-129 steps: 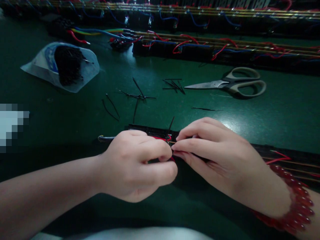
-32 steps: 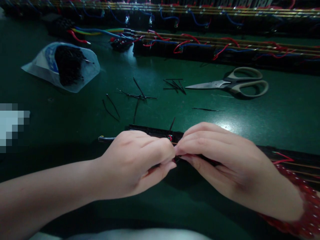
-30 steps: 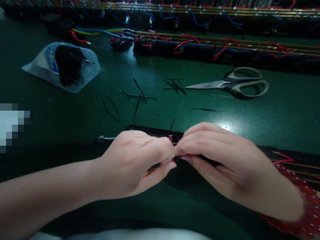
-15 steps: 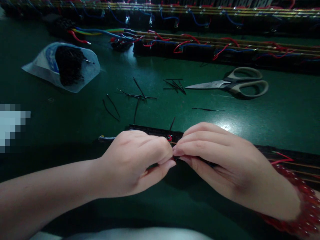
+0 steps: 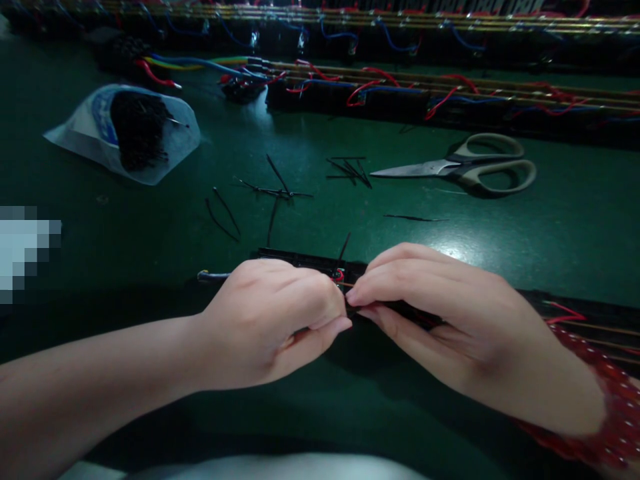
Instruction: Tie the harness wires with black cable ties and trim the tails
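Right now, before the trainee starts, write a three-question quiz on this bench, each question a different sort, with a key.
1. True or false: the scissors lie with their tips toward a small heap of black strips.
2. Multiple choice: what does the plastic bag hold?
a) white buttons
b) a bundle of thin black pieces
c) yellow tape
3. Short answer: over what are the left hand and the right hand brought close together?

Key
1. True.
2. b.
3. A black bar with red wires; what the fingertips pinch there is mostly hidden.
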A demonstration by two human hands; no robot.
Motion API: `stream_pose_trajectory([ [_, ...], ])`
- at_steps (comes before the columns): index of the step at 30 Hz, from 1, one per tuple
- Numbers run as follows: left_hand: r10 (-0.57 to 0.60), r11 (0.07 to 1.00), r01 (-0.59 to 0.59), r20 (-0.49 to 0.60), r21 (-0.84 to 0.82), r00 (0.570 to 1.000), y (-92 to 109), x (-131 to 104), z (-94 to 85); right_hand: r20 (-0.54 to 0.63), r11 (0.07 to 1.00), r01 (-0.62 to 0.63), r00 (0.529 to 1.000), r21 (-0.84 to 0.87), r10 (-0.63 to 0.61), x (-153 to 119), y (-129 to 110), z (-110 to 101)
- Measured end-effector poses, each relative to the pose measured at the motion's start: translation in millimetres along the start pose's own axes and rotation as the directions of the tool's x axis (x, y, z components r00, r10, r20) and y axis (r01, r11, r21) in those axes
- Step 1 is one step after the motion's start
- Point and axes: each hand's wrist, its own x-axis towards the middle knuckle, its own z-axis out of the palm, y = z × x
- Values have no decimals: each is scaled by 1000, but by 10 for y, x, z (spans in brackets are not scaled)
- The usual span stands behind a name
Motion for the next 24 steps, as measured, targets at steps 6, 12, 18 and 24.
stream_pose_trajectory([
  [6, 2, 1000, -2, 4, 6, 1000, 1, -6, -4, -9, 1000, -12, 1000, -10, 12, -12, 12, 7],
  [12, 4, 1000, -4, 11, 11, 1000, 3, -5, -6, -11, 1000, -21, 1000, -4, 21, -24, 19, 9],
  [18, 7, 999, -7, 6, 38, 1000, 2, -7, -1, 11, 1000, -12, 1000, -4, 12, -6, -9, -3],
  [24, 21, 999, -22, 9, 36, 1000, 13, 3, -12, 13, 1000, -25, 1000, -13, 25, -8, 1, -7],
])
